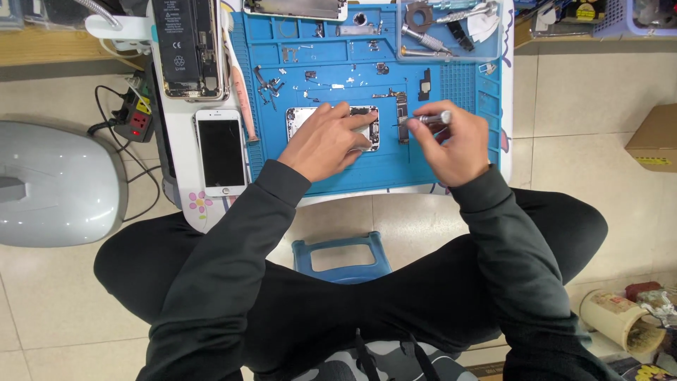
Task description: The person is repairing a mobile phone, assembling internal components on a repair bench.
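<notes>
Dark sleeves lead from me to both hands, at work on the blue mat (331, 176).

My left hand (326, 140) lies flat, fingers pressed on the opened phone body (300, 116) at mat centre. My right hand (455, 144) pinches a slim screwdriver (423, 120), tip at the narrow circuit board (402, 116) just right of the body. A white phone (221, 152) lies left of the mat.
</notes>
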